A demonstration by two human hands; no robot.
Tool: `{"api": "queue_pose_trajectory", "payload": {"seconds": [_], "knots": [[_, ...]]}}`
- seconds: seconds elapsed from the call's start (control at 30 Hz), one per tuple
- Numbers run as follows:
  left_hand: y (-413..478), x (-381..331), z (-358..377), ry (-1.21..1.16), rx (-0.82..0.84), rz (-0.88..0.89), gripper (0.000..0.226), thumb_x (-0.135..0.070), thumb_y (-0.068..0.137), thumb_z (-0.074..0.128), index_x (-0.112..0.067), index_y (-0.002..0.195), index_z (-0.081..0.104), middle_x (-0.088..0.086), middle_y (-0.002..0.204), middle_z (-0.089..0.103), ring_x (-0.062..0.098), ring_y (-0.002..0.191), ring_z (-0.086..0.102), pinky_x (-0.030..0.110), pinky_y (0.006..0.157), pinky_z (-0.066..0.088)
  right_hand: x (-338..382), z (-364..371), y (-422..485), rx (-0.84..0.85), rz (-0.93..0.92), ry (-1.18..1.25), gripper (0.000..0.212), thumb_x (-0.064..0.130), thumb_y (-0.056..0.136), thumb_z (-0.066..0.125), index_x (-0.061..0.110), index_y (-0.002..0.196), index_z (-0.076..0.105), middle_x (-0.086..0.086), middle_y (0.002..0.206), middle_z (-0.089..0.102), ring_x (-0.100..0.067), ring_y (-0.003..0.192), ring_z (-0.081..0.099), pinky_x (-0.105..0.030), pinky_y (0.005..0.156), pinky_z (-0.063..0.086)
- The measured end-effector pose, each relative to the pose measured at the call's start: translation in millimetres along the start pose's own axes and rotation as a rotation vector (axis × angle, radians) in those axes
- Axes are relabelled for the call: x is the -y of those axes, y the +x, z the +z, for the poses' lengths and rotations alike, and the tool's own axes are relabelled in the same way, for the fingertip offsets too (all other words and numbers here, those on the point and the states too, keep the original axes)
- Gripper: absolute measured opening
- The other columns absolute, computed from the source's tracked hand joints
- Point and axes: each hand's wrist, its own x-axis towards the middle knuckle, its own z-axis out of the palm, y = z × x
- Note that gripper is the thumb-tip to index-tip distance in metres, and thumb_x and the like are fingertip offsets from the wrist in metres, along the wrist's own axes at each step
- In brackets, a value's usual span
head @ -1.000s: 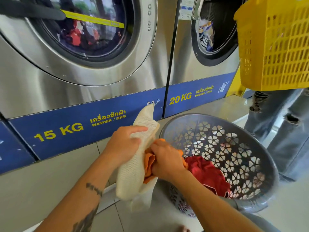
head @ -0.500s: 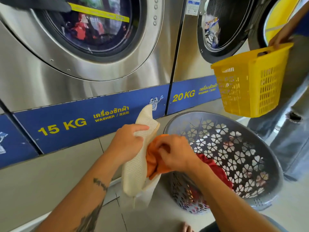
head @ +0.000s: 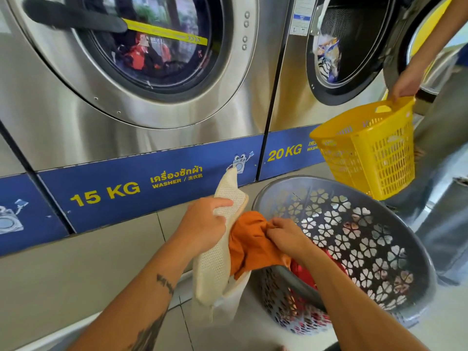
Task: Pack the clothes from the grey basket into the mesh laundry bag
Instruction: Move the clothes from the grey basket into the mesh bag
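At center frame, your left hand (head: 202,225) grips the cream mesh bag (head: 215,259) in a fist while your right hand (head: 287,235) pinches the orange cloth (head: 250,245) at its mouth, left of the grey basket (head: 415,252).

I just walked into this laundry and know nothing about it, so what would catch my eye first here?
Low in the middle, two hands work an orange garment: the left hand grips a cream mesh laundry bag and the right hand pinches the cloth at its mouth. To the right lies the tilted grey basket with red clothes inside. Beyond it, another person's hand holds a bright yellow basket by an open washer.
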Motion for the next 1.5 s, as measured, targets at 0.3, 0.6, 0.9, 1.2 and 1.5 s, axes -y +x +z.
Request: {"api": "queue_pose_trajectory", "payload": {"seconds": [0.3,0.6,0.9,1.2,1.5], "knots": [[3.1,-17.9,-8.6,-0.142,-0.068,-0.012,0.052,-0.004,0.083,0.054,-0.037,0.122,0.067,0.001,0.128,0.064,0.003,0.058,0.064,0.017,0.045,0.041,42.1,8.3,-28.8,-0.197,-0.448,-0.079,0.008,0.018,0.076,0.065,0.023,0.078,0.058,0.007,0.071,0.063,-0.01,0.066,0.058,-0.028,0.061,0.049],[2.5,-8.4,-14.0,-0.056,-0.058,-0.067,0.051,-0.007,0.089,0.053,-0.039,0.128,0.061,-0.002,0.143,0.051,0.01,0.075,0.06,0.014,0.042,0.038,20.7,-8.9,-13.9,-0.087,-0.328,-0.055,0.054,0.008,0.069,0.062,0.025,0.12,0.057,0.002,0.111,0.066,-0.017,0.101,0.062,-0.036,0.084,0.052],[1.5,-8.0,-8.1,-0.024,-0.031,-0.066,0.048,-0.008,0.094,0.054,-0.037,0.133,0.058,-0.004,0.146,0.048,0.002,0.075,0.05,0.009,0.048,0.035,-3.3,5.3,-3.1,0.124,0.094,0.312,0.052,0.018,0.058,0.077,0.014,0.107,0.062,-0.008,0.107,0.069,-0.027,0.098,0.065,-0.045,0.086,0.056],[2.6,-10.6,-8.6,-0.076,-0.048,-0.061,0.051,-0.006,0.09,0.055,-0.038,0.129,0.061,-0.004,0.143,0.051,0.006,0.077,0.058,0.01,0.043,0.038,34.5,2.8,-25.9,-0.323,-0.354,-0.139,0.032,0.013,0.061,0.051,0.023,0.092,0.052,-0.001,0.084,0.063,-0.022,0.076,0.061,-0.043,0.065,0.053],[1.9,-9.0,-20.3,-0.133,-0.075,-0.031,0.053,-0.005,0.085,0.053,-0.039,0.124,0.065,-0.008,0.14,0.054,0.0,0.085,0.06,0.016,0.061,0.042,31.8,37.1,-40.2,0.225,-0.638,-0.573,0.045,0.034,0.067,0.048,0.037,0.11,0.061,0.015,0.105,0.067,-0.012,0.098,0.061,-0.038,0.084,0.054]]}}
